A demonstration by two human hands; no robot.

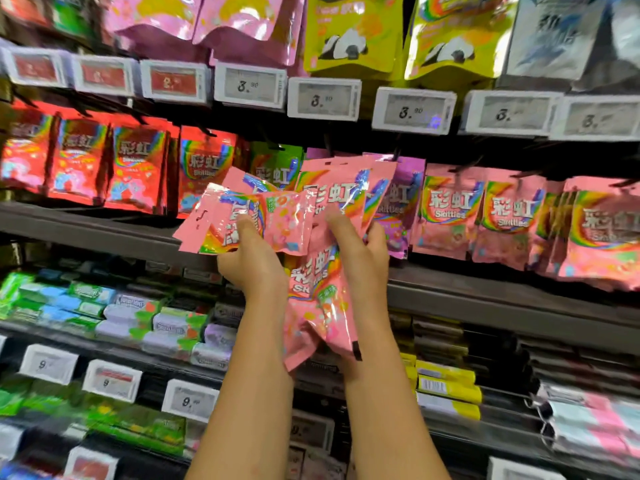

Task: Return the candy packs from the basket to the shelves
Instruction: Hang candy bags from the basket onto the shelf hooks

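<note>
Stocked shop shelves (485, 299) fill the background as two bare hands are raised before a row of hanging candy. A fan of pink Skittles packs (242, 220) is gripped by the left hand (252, 261), thumb pressed on the front of the top pack, fingers curled beneath. Another bunch of pink packs (332, 195) is clasped by the right hand (360, 258), and one crumpled pink pack (318, 306) is seen hanging down between the two wrists, though which hand holds it cannot be told. Just beside the right hand, a purple pack (401, 209) and more hanging pink packs (450, 213) are displayed; red packs (135, 168) are hung to the left. White price tags (323, 98) are clipped along the rail above, with yellow panda pouches (349, 32) over them. Boxed gum (131, 317) is stacked below.
</note>
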